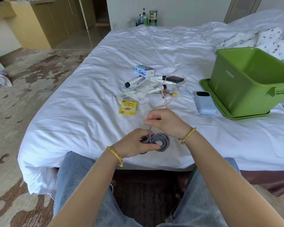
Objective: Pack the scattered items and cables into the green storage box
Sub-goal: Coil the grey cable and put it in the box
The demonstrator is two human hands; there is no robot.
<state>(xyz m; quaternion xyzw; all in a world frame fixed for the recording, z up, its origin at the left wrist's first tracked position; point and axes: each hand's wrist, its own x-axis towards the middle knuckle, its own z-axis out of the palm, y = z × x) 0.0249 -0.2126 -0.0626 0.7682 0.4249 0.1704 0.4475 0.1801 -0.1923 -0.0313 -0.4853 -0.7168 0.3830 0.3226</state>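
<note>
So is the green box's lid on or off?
Off. The green box is open on top and sits on its lid, which lies flat on the bed.

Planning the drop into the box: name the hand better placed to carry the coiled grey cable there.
Probably the right hand. The green plastic storage box stands on that side. It pinches only the coiled grey braided cable's loose end, while the left hand grips the coil.
</note>
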